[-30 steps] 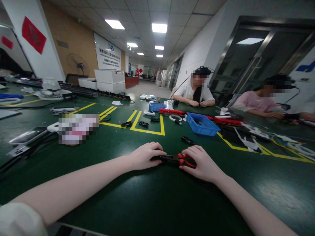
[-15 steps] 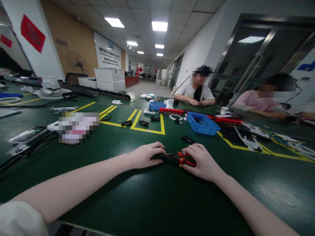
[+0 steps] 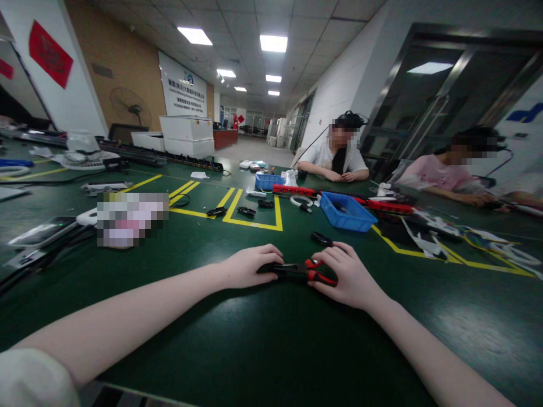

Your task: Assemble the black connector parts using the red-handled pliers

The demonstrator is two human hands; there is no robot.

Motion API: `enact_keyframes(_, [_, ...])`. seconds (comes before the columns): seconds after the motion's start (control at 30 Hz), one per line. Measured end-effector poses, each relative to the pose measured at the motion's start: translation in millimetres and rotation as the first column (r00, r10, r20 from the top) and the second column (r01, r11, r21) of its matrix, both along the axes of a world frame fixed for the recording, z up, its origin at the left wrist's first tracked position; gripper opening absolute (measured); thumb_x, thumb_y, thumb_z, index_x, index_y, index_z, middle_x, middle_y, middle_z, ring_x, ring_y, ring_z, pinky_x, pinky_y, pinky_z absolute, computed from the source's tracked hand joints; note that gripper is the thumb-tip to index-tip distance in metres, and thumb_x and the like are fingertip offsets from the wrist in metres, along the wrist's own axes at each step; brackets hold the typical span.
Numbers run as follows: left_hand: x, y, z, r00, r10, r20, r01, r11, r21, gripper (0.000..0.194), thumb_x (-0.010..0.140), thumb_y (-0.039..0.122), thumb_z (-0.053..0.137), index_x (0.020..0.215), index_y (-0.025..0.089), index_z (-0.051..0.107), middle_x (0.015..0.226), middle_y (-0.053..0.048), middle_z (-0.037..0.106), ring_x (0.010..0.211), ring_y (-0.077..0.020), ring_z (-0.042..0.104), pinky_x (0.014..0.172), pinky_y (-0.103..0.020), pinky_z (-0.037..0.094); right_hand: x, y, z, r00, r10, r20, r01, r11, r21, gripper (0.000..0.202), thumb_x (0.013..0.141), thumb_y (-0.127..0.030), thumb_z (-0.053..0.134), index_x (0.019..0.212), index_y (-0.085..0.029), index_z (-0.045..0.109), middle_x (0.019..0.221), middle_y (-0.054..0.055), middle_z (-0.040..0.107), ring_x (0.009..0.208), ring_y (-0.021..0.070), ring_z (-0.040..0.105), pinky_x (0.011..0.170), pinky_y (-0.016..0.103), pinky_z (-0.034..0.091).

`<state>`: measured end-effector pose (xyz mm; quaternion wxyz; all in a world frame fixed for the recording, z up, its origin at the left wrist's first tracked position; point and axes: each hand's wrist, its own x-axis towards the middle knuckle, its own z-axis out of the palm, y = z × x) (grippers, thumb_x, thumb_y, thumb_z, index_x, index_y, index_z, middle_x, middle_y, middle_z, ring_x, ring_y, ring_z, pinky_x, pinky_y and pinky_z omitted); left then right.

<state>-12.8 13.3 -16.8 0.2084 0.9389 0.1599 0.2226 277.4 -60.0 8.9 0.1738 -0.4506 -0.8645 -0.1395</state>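
Observation:
My right hand (image 3: 345,275) is wrapped round the red and black handles of a pair of pliers (image 3: 314,273), whose jaws point left. In my left hand (image 3: 250,267) I pinch a small black part (image 3: 270,268), mostly covered by my fingers. The jaw tips reach this part; whether they grip it I cannot tell. Just beyond my right hand lies a black connector-like piece (image 3: 321,239). Several similar black pieces (image 3: 246,211) lie farther off, by the yellow tape marks.
A blue bin (image 3: 348,219) stands beyond my right hand, with a smaller blue bin (image 3: 268,181) farther back. Left of my arm are a phone-like device (image 3: 42,232) and cables (image 3: 46,260). Two people (image 3: 339,150) sit across the green table (image 3: 263,350).
The view has shifted slightly, so the scene sits a little farther left. The pliers' handles look slightly more spread. Both hands keep their hold.

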Motion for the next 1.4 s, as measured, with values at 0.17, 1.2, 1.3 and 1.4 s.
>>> enact_keyframes(0.17, [0.1,0.6,0.1,1.000,-0.004,-0.006,0.004,1.000,-0.002,0.031,0.093,0.029,0.065,0.122,0.021,0.062,0.134,-0.009,0.058,0.121,-0.0236,0.062,0.102,-0.035,0.052,-0.2,0.2,-3.3,1.000,0.006,-0.008,-0.006,1.000,0.031,0.036,0.083,-0.047,0.069,0.109,-0.024,0.062,0.104,0.007,0.073,0.099,0.0268,0.067,0.106,0.054,0.040])
enact_keyframes(1.2, [-0.2,-0.6,0.1,1.000,0.024,-0.015,-0.024,1.000,-0.004,0.029,0.091,0.036,0.068,0.115,0.020,0.065,0.132,-0.009,0.058,0.116,-0.0240,0.062,0.096,-0.036,0.053,-5.1,-3.0,-1.2,0.999,0.012,0.036,-0.015,0.996,0.087,0.035,0.084,-0.047,0.069,0.109,-0.022,0.063,0.102,0.008,0.072,0.095,0.0256,0.066,0.099,0.048,0.042])
enact_keyframes(1.3, [-0.1,0.0,1.1,1.000,0.016,0.005,-0.016,0.999,-0.048,0.029,0.091,0.036,0.069,0.115,0.020,0.066,0.130,-0.009,0.058,0.117,-0.0245,0.060,0.100,-0.038,0.052,-5.0,-2.8,-1.5,0.999,0.019,0.033,-0.022,0.995,0.098,0.037,0.085,-0.047,0.069,0.111,-0.021,0.062,0.103,0.008,0.072,0.097,0.0258,0.066,0.099,0.049,0.041])
enact_keyframes(1.4, [-0.1,1.5,1.9,0.999,-0.014,0.044,0.019,0.995,-0.095,0.033,0.090,0.034,0.071,0.119,0.020,0.067,0.128,-0.010,0.058,0.119,-0.0246,0.058,0.105,-0.040,0.049,-5.6,-3.2,-1.1,0.999,0.024,0.035,-0.027,0.995,0.099,0.038,0.085,-0.047,0.068,0.111,-0.021,0.062,0.104,0.009,0.072,0.097,0.0259,0.066,0.099,0.048,0.041])
